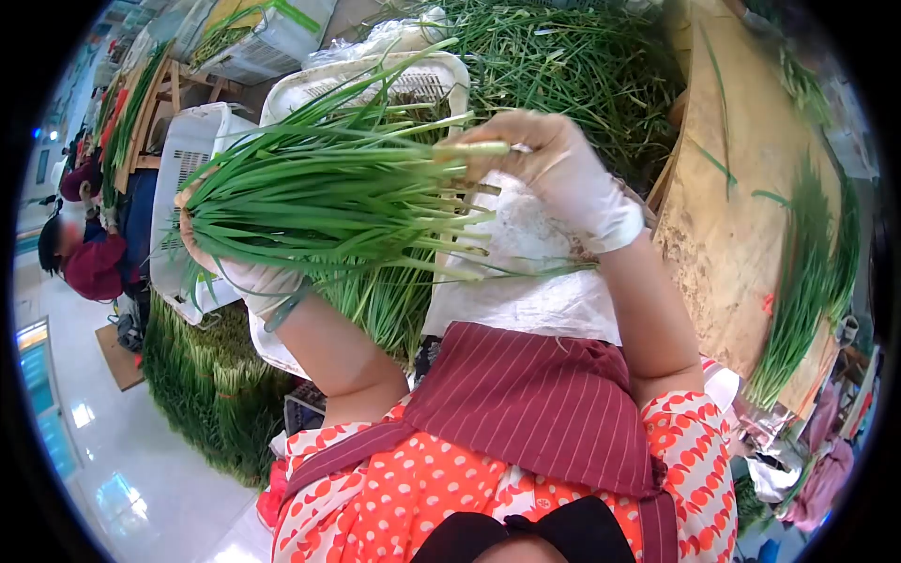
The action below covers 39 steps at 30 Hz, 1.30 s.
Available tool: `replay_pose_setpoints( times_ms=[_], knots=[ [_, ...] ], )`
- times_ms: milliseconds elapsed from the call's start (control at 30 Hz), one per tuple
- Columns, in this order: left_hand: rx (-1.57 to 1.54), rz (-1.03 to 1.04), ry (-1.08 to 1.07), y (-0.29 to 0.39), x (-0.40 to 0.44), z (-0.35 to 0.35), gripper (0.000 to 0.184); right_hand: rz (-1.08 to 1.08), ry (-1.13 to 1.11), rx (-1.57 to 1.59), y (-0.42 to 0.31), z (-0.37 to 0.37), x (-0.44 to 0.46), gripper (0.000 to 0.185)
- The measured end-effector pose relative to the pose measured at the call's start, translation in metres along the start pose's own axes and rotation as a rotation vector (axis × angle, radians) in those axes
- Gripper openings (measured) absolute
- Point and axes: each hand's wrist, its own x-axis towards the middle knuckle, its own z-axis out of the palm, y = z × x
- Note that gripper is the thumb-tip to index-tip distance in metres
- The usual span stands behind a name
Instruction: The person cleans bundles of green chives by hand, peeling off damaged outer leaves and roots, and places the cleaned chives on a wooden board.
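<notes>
A bunch of long green chives [319, 202] is held crosswise in front of me, its pale stem ends pointing right. My left hand [239, 272], in a pale glove, wraps round the leafy end at the left; the leaves hide part of the fingers. At the stem end, my right hand [554, 174], gloved and stained brown, pinches a few pale stems between thumb and fingers. Below that hand, a dirty white sheet [535, 305] covers my lap. More chives [385, 305] lie beneath the bunch, in a white plastic basket [458, 80].
A large heap of loose chives [572, 84] lies ahead. On the right, a wooden board [713, 244] carries another pile of chives [798, 291]. White crates [272, 42] and stacked bundles [216, 375] stand at the left. Beyond them, a person in dark red [94, 263] works.
</notes>
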Motion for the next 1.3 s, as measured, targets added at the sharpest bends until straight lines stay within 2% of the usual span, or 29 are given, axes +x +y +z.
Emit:
replay_pose_setpoints(
  times_ms=[33, 100, 133, 167, 233, 300, 333, 467, 533, 567, 633, 667, 733, 867, 1000, 1067, 1133, 1200, 1267, 1300],
  knots=[
    [0.070, 0.061, 0.039, 0.011, 0.000, -0.005, 0.017, -0.129, 0.098, -0.218, 0.001, -0.008, -0.001, 0.019],
    [0.196, 0.122, 0.088, 0.043, -0.002, -0.020, 0.017, -0.167, 0.202, -0.283, -0.015, -0.033, -0.005, 0.015],
    [0.316, 0.182, 0.135, 0.050, -0.002, -0.024, 0.018, -0.222, 0.413, -0.230, -0.008, -0.050, -0.005, 0.023],
    [0.314, 0.184, 0.134, 0.048, -0.002, -0.024, 0.018, -0.271, 0.554, -0.287, -0.008, -0.073, -0.006, 0.022],
    [0.736, 0.423, 0.170, 0.040, -0.002, -0.023, 0.021, -0.262, 0.882, -0.307, 0.000, -0.116, -0.013, 0.021],
    [0.742, 0.397, 0.154, 0.043, -0.003, -0.025, 0.022, -0.266, 0.988, -0.469, 0.013, -0.138, -0.017, 0.017],
    [0.748, 0.367, 0.134, 0.045, -0.002, -0.026, 0.024, -0.409, 0.982, -0.686, 0.010, -0.125, -0.017, 0.017],
    [0.699, 0.316, 0.115, 0.051, 0.003, -0.031, 0.025, 0.054, 0.181, -0.420, -0.010, -0.023, -0.024, 0.017],
    [0.781, 0.421, 0.175, 0.043, 0.007, -0.030, 0.024, -0.005, 0.099, -0.518, 0.003, 0.008, -0.006, 0.018],
    [0.783, 0.419, 0.172, 0.039, 0.007, -0.028, 0.024, -0.007, 0.101, -0.517, 0.012, 0.014, 0.001, 0.018],
    [0.782, 0.449, 0.275, 0.032, 0.007, -0.020, 0.022, 0.246, 0.122, -0.104, 0.027, 0.020, 0.015, 0.019],
    [0.783, 0.453, 0.274, 0.028, 0.007, -0.017, 0.022, 0.244, 0.118, -0.103, 0.029, 0.022, 0.016, 0.019],
    [0.625, 0.335, 0.200, 0.022, 0.006, -0.012, 0.022, 0.233, 0.194, 0.193, 0.033, 0.022, 0.017, 0.021],
    [0.650, 0.429, 0.213, 0.027, 0.009, -0.019, 0.022, 0.122, 0.322, 0.304, 0.033, 0.028, 0.017, 0.021],
    [0.674, 0.444, 0.257, 0.020, 0.012, -0.018, 0.022, 0.151, 0.341, 0.347, 0.018, 0.019, 0.013, 0.025],
    [0.701, 0.489, 0.271, 0.016, 0.012, -0.020, 0.023, 0.009, 0.414, 0.181, 0.016, 0.016, 0.010, 0.025],
    [0.702, 0.497, 0.247, 0.014, 0.012, -0.022, 0.023, -0.024, 0.450, 0.096, 0.020, -0.001, 0.006, 0.025],
    [0.660, 0.497, 0.298, 0.025, 0.012, -0.022, 0.023, 0.098, 0.686, 0.090, 0.021, -0.027, 0.002, 0.023],
    [0.620, 0.503, 0.349, 0.032, 0.009, -0.019, 0.023, -0.041, 0.770, 0.016, 0.049, -0.075, -0.003, 0.023],
    [0.645, 0.499, 0.337, 0.033, 0.008, -0.018, 0.023, 0.000, 0.828, -0.125, 0.065, -0.098, -0.003, 0.034]
  ],
)
